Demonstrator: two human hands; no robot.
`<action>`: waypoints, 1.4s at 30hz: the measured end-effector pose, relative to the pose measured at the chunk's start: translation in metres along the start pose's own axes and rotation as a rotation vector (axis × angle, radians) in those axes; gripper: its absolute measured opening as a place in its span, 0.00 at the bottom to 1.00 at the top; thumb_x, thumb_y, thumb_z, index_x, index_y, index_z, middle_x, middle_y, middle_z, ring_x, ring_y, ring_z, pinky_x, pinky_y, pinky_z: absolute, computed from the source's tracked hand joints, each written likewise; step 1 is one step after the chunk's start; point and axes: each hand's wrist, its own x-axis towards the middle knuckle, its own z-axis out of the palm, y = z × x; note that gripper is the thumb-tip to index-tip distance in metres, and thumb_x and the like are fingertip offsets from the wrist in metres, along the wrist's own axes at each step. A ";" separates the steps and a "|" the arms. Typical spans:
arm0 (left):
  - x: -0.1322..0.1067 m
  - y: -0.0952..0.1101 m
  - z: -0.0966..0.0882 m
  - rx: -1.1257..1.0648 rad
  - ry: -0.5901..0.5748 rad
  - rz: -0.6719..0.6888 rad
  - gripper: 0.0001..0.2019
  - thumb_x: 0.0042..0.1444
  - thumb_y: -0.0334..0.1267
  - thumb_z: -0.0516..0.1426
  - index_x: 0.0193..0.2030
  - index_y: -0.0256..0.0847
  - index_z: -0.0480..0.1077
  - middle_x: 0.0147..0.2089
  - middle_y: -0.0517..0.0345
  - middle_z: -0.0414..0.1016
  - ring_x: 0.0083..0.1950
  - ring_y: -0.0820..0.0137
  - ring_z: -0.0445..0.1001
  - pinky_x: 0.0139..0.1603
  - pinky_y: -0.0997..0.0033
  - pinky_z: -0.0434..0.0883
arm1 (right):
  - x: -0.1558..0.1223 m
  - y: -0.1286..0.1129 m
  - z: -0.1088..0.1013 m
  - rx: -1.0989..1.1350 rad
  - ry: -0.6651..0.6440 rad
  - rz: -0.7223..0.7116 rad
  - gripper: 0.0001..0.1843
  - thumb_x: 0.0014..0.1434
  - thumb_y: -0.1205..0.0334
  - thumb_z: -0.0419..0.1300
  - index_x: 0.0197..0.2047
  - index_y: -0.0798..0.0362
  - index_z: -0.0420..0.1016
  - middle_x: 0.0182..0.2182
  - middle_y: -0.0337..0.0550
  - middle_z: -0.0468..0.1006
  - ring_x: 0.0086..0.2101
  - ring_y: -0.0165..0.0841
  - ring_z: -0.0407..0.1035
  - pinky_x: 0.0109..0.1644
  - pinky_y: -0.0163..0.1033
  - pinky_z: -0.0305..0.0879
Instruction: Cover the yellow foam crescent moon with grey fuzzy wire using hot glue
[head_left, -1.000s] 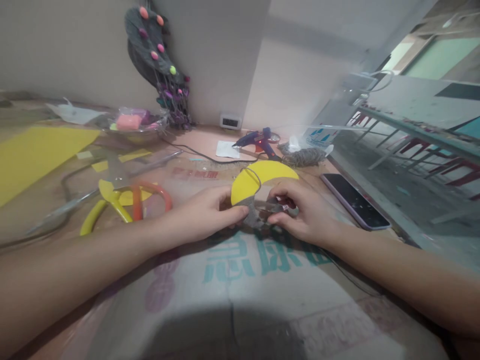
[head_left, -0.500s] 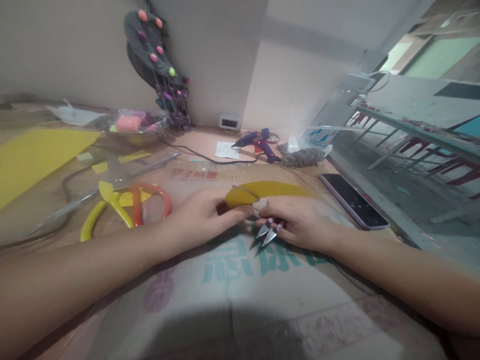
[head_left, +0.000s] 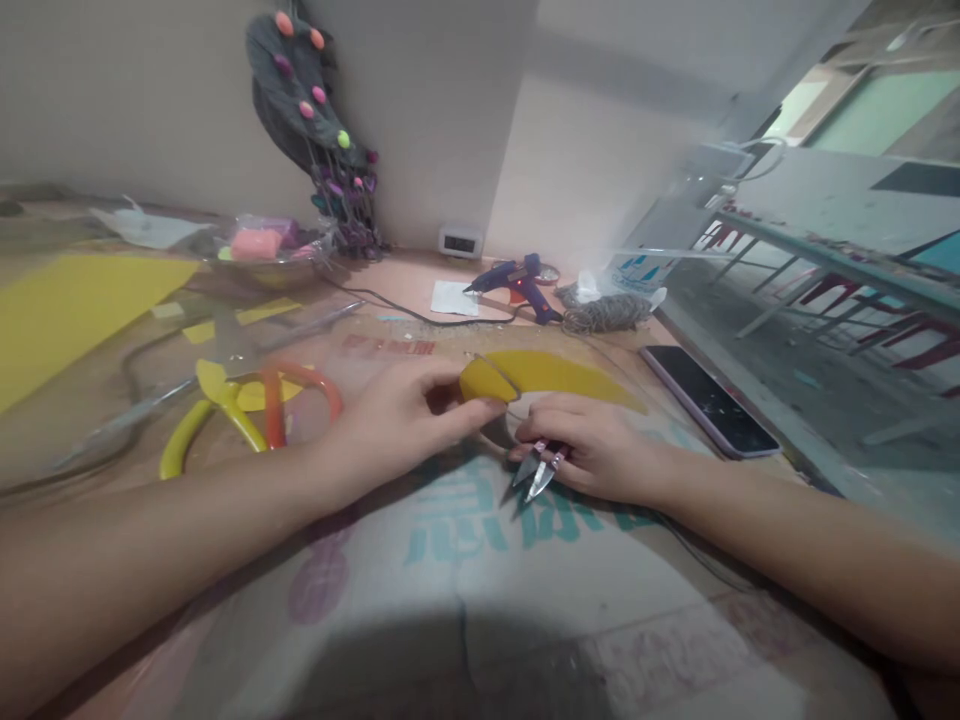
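My left hand pinches the near end of a yellow crescent-shaped foam piece, which lies almost flat above the table. A thin wire loop runs along the crescent's left tip. My right hand is closed around small metal thread snips, whose blades point down toward me. The right hand rests on the table just below the crescent.
Yellow and orange scissors lie left of my left hand. A blue glue gun, a coil of wire and a phone sit farther back and right. A yellow sheet lies far left. A printed sack covers the table.
The yellow crescent has tipped from upright and facing me to nearly flat. My right hand has drawn back from it toward me, with the snips' blades now showing below the fingers.
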 end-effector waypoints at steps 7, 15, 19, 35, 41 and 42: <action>0.003 0.001 -0.003 0.082 -0.017 0.020 0.14 0.60 0.48 0.56 0.33 0.39 0.73 0.35 0.59 0.73 0.38 0.69 0.70 0.40 0.69 0.67 | 0.003 -0.001 -0.001 -0.003 0.008 -0.037 0.12 0.66 0.59 0.55 0.32 0.53 0.72 0.25 0.40 0.73 0.27 0.29 0.66 0.33 0.33 0.59; 0.000 -0.001 0.003 -0.127 -0.067 -0.085 0.13 0.58 0.48 0.58 0.34 0.40 0.73 0.34 0.61 0.76 0.35 0.71 0.72 0.35 0.74 0.69 | 0.004 -0.002 -0.001 0.011 -0.004 -0.050 0.12 0.66 0.59 0.54 0.32 0.54 0.72 0.25 0.41 0.74 0.27 0.29 0.67 0.33 0.34 0.60; -0.002 -0.001 0.002 -0.073 -0.058 -0.085 0.13 0.58 0.49 0.56 0.35 0.40 0.73 0.35 0.61 0.76 0.35 0.71 0.72 0.35 0.74 0.69 | 0.003 -0.001 -0.001 0.031 -0.037 -0.030 0.12 0.66 0.59 0.55 0.32 0.54 0.72 0.25 0.40 0.75 0.26 0.28 0.66 0.31 0.33 0.60; 0.000 -0.004 0.002 -0.080 -0.105 -0.150 0.16 0.59 0.52 0.55 0.35 0.40 0.73 0.35 0.60 0.78 0.36 0.68 0.73 0.37 0.71 0.69 | 0.002 -0.003 -0.004 0.145 -0.010 0.157 0.06 0.61 0.65 0.57 0.32 0.53 0.71 0.24 0.37 0.74 0.23 0.26 0.64 0.28 0.31 0.58; 0.001 -0.005 0.002 -0.167 -0.063 -0.165 0.15 0.60 0.50 0.55 0.34 0.40 0.72 0.33 0.60 0.76 0.32 0.71 0.71 0.32 0.74 0.66 | 0.003 -0.007 -0.007 0.247 -0.003 0.202 0.04 0.58 0.69 0.57 0.36 0.54 0.72 0.25 0.36 0.75 0.22 0.24 0.63 0.26 0.29 0.58; 0.002 -0.004 0.001 -0.194 -0.065 -0.177 0.15 0.60 0.50 0.55 0.36 0.40 0.72 0.34 0.60 0.77 0.33 0.71 0.72 0.32 0.74 0.66 | 0.003 -0.008 -0.007 0.255 0.005 0.215 0.04 0.58 0.69 0.57 0.36 0.54 0.72 0.25 0.36 0.74 0.22 0.24 0.62 0.25 0.29 0.58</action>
